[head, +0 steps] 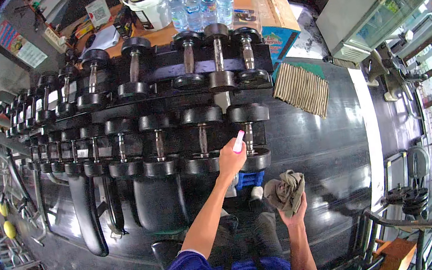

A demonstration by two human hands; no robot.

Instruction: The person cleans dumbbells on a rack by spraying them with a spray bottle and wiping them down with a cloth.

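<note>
My left hand [232, 157] is closed around a small white-and-pink object [238, 142], perhaps a spray bottle's top; the rest of it is hidden. It is in front of the lower rack row, close to the rightmost black dumbbell [247, 113]. A crumpled grey-brown cloth [286, 192] rests in my right hand [296, 213], which is lower and to the right, over the dark floor. The two-tier dumbbell rack [107, 115] spans the view from the left to the centre, with black round-headed dumbbells on both rows.
Behind the rack, a wooden table [164, 35] holds water bottles [193, 9] and a white bucket [151, 12]. A cardboard box [276, 14] stands beside it. A striped mat [302, 90] lies on the floor at right. Black padded benches [160, 203] are below the rack.
</note>
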